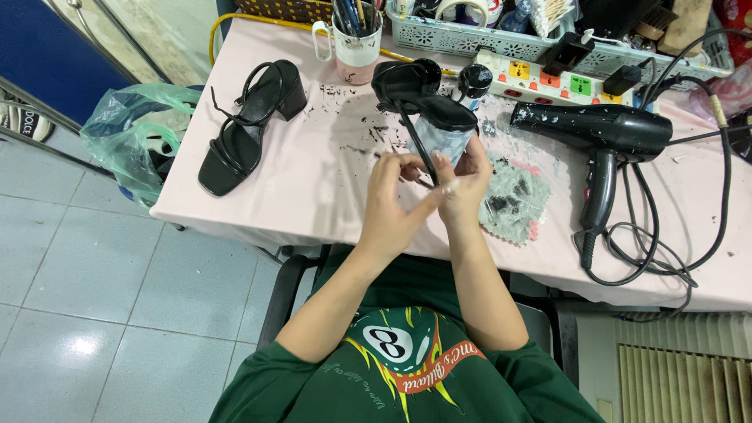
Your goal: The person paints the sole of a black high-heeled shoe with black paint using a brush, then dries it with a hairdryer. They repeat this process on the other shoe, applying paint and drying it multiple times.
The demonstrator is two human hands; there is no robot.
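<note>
A black heeled sandal point(419, 98) is held up over the pink table point(305, 180), its sole facing me and a thin black strap hanging down from it. My left hand point(392, 200) pinches that strap from the left. My right hand point(462, 184) grips the sandal from below and right, fingers touching the strap too. The matching black strappy sandal point(247, 125) lies flat on the table to the left, apart from both hands.
A black hair dryer point(603, 141) with looping cord lies at right. A grey cloth point(513, 200) sits under my hands. A mug of pens point(356, 39), a power strip point(560, 78) and a basket point(470, 35) line the back. A plastic bag point(133, 137) hangs off the left edge.
</note>
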